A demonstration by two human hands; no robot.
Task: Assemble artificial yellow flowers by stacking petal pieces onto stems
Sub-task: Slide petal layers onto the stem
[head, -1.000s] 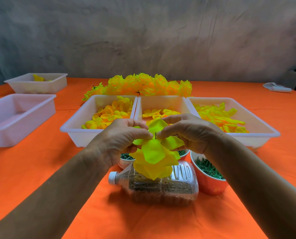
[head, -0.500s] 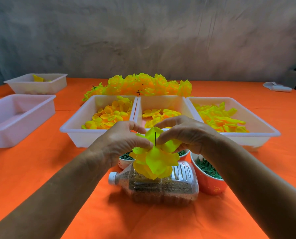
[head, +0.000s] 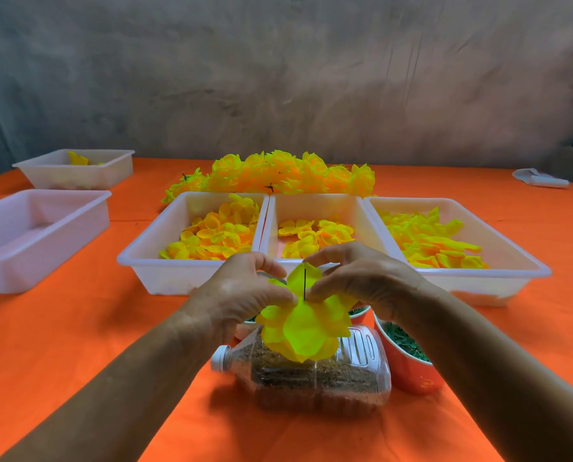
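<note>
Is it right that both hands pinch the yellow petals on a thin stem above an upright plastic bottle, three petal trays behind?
Not quite. The head view shows the plastic bottle lying on its side, not upright. Both the left hand and right hand do pinch the yellow petals on the stem.

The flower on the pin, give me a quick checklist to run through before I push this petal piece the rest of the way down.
1. Pin through the middle of the top petal piece: ok, its tip stands clear above the piece.
2. Both hands on the piece: ok, left hand and right hand pinch it on either side of the pin.
3. Stacked petals below stay together: ok, bunched under the fingers.
4. Bottle holding the pin steady: cannot tell, the flower hides where the pin enters.
5. More pieces within reach: ok, the middle tray has some.
</note>
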